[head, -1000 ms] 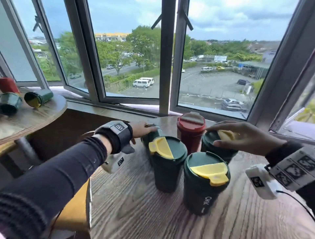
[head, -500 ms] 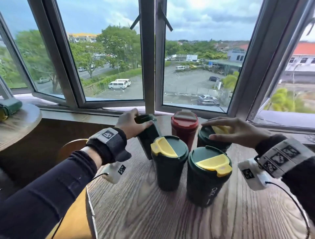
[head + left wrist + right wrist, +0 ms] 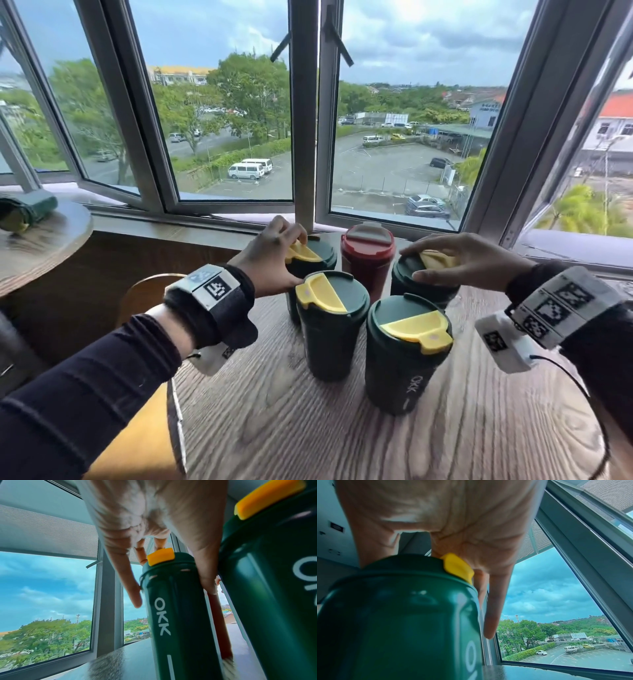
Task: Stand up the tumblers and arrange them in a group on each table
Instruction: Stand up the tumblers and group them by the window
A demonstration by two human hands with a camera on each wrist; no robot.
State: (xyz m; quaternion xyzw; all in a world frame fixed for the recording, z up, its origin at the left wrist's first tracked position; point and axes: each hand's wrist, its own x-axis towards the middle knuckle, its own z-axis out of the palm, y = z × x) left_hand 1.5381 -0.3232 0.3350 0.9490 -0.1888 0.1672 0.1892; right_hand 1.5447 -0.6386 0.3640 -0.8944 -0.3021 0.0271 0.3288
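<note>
Five tumblers are standing grouped on my counter point(image 3: 342, 428), my left grip point(image 3: 270, 260) clamping the upper-left green tumbler point(image 3: 313, 255), my right grip point(image 3: 469, 262) resting flat, fingers apart, on the right green tumbler point(image 3: 407, 270).

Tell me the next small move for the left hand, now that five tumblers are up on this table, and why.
Probably let go and draw the left hand back. The back-left green tumbler it grips by the lid looks upright and sits close beside the red tumbler. The right hand rests on the back-right green tumbler. A tumbler on the side table lies on its side, so that likely comes next.
</note>
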